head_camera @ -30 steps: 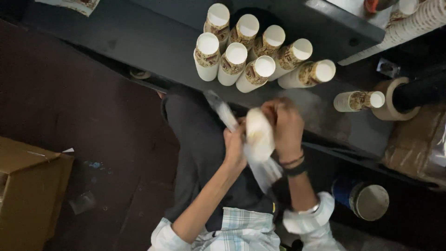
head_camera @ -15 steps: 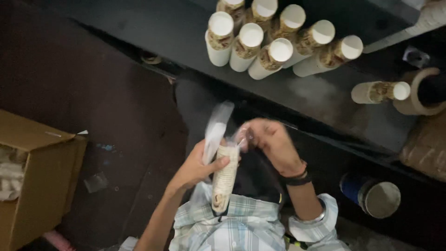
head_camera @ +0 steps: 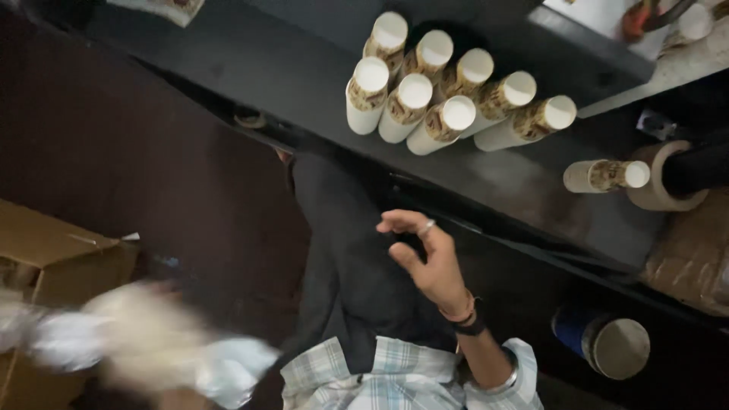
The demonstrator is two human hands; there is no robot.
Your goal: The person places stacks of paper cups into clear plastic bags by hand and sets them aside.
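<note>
My left hand [head_camera: 144, 334] is smeared into a pale blur near the lower left, so I can't tell whether it grips anything or where it ends. A whitish bundle [head_camera: 53, 338] trails from it toward the frame's left edge, too streaked to name. The cardboard box [head_camera: 53, 258] behind it is cut off at the left, and the blur covers its lower half. My checked shirt [head_camera: 395, 376] runs out at the bottom edge. The blue can [head_camera: 604, 342] sits half in shadow under the table [head_camera: 531, 182]. At the top right, a red object [head_camera: 642, 15] and a long pale stack [head_camera: 699, 26] are clipped by the frame.
</note>
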